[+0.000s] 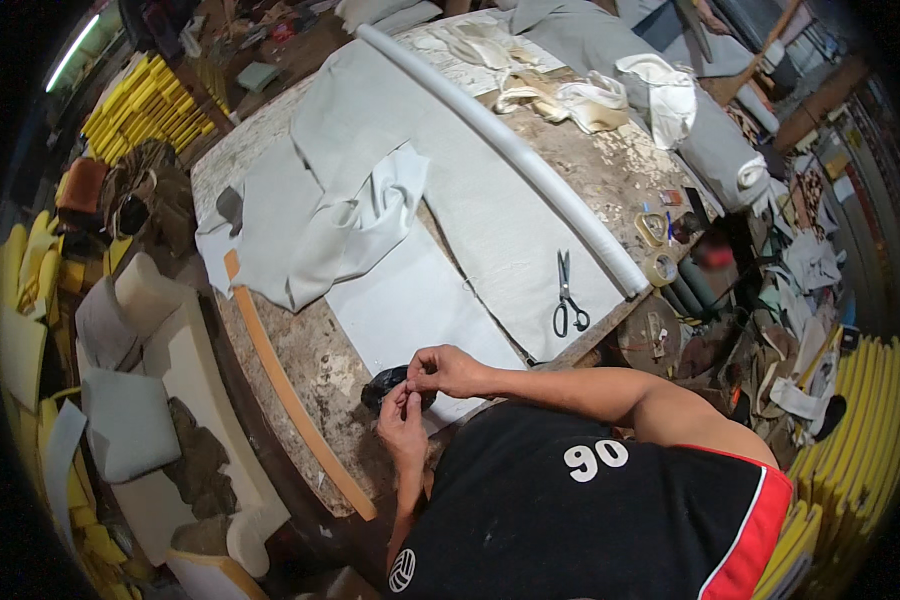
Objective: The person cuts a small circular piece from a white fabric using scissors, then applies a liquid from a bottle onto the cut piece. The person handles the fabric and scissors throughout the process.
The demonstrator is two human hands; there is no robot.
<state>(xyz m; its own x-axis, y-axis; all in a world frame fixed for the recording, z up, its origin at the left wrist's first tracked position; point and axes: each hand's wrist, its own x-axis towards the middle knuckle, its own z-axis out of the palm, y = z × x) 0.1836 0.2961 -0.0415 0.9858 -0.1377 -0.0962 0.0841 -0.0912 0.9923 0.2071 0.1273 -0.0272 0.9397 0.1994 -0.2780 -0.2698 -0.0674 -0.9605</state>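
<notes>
My left hand [403, 428] and my right hand [448, 372] meet at the table's near edge, fingertips pinched close together. Whatever sits between the fingertips is too small to make out. Just behind them lies a shiny black bundle [383, 388], perhaps a plastic bag, partly covered by my fingers. White sheet material [410, 305] spreads under and beyond it. Farther off is crumpled pale grey fabric [355, 215]. Black-handled scissors [565, 295] rest on the pale cloth to the right, apart from both hands.
A long white roll [510, 150] crosses the worktable [305, 345] on the right. An orange-brown strip [290, 385] runs along the left edge. Tape rolls [660, 267] sit at the right corner. Foam pieces [130, 420] stand at left, yellow stacked sheets [860, 430] at right.
</notes>
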